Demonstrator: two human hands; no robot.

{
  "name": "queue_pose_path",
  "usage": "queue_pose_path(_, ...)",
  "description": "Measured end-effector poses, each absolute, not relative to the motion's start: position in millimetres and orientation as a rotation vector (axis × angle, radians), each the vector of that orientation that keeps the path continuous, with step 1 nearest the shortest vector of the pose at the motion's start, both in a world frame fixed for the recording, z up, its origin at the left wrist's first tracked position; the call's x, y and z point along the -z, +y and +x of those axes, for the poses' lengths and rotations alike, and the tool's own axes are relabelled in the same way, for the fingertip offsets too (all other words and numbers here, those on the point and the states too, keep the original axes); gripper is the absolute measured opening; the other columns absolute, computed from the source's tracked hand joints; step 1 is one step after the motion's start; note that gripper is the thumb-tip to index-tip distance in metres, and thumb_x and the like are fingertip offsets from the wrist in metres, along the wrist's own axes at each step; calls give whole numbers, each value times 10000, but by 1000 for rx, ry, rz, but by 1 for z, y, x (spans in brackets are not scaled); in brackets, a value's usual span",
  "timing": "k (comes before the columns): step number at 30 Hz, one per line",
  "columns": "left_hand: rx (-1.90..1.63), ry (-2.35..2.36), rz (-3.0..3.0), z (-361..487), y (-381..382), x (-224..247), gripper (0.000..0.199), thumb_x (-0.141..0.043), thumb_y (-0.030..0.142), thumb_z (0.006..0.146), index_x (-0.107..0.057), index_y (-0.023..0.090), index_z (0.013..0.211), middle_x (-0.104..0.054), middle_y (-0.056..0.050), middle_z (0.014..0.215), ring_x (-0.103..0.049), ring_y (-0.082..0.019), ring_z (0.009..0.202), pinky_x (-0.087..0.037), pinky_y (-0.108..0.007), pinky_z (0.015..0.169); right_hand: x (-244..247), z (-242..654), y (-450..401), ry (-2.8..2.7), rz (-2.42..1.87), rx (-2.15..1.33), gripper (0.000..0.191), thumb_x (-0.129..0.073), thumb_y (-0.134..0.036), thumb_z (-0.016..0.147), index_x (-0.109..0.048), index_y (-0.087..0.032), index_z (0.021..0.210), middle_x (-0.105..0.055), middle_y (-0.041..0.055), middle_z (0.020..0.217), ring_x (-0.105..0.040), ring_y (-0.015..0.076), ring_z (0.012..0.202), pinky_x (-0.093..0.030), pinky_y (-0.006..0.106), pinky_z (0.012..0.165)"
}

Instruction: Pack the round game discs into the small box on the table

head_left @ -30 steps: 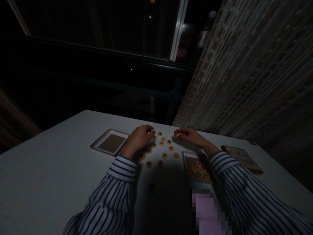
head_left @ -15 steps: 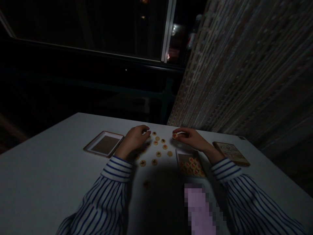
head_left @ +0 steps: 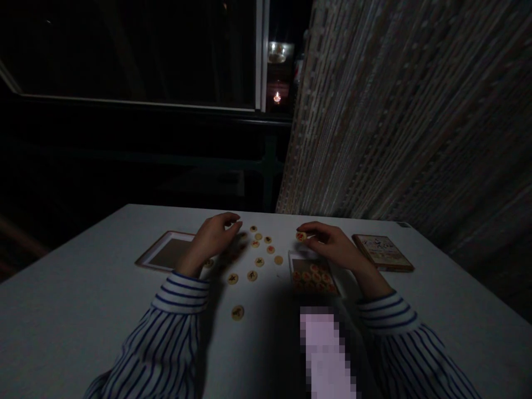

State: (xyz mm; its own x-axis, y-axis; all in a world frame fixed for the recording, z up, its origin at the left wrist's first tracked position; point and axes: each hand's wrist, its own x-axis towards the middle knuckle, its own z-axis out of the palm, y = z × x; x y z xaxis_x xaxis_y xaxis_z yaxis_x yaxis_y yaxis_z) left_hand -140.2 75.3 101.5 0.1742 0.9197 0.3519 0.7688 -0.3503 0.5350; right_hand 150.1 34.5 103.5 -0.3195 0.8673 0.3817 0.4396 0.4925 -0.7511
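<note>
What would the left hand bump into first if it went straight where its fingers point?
The left hand would probably meet the dark-marked round piece just to its right; its height above the table is unclear, so it might pass over.

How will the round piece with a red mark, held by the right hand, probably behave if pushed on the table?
The round piece looks flat, so it would likely slide rather than roll. It is probably stiff: no bend shows in it. It may be light too, since the right hand pinches it with just its fingers.
</note>
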Motion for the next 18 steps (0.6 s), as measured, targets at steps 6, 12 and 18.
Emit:
queue_pose_path(6, -1070, 1619, 2145, -140, 71, -106, 442, -488, 485, 769, -634, 154, 1023, -669, -100, 1005, -606, -228, 917, -450, -334, 809, -109, 159, 31, -1922, -1063, -728, 278, -579, -269, 746, -624, -171, 1002, -646, 70, 999, -596, 166, 867, -471, 328, 796)
queue_pose_path(12, -1214, 1467, 1939, -103, 51, -99, 382, -554, 433, 742, -642, 148, 981, -679, -89, 934, -617, -211, 850, -460, -336, 783, -119, 166, 26, -1957, -997, -751, 262, -578, -264, 764, -622, -175, 1006, -644, 57, 1011, -589, 155, 878, -465, 313, 801)
queue_pose_path(18, -1332, 1174, 1480, -29, 13, -69, 292, -610, 366, 728, -665, 151, 918, -680, -79, 904, -611, -172, 815, -458, -290, 764, -127, 171, 20, -2074, -992, -681, 231, -564, -278, 785, -638, -194, 987, -659, 42, 992, -589, 152, 858, -462, 297, 738)
